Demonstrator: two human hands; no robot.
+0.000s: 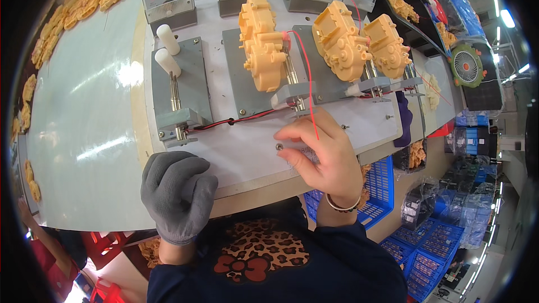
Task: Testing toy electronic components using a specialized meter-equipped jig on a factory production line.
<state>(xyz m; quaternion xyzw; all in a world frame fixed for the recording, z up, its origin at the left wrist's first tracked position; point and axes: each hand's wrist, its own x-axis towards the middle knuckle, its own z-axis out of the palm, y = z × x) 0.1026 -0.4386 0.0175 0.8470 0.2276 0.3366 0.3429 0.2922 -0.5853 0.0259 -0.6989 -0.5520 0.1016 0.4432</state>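
Observation:
My left hand [178, 193], in a grey knitted glove, hovers at the front edge of the work board with its fingers loosely curled and its thumb apart; nothing shows in it. My bare right hand [331, 160] is open, thumb and forefinger parted around a small metal stud [279, 147] on the board. A red wire [310, 78] hangs down to that forefinger from a yellow plastic gearbox housing [263, 45], which sits on a metal test stand [292, 98]. Two similar housings, one [341, 42] and another [387, 46], sit on stands to the right.
A stand with white knobs [167, 62] and metal pins is at the left. Several analogue meters [168, 3] line the back. More yellow parts [84, 0] lie along the far left. A blue crate [382, 191] stands below the right edge, and a green fan [467, 66] is farther right.

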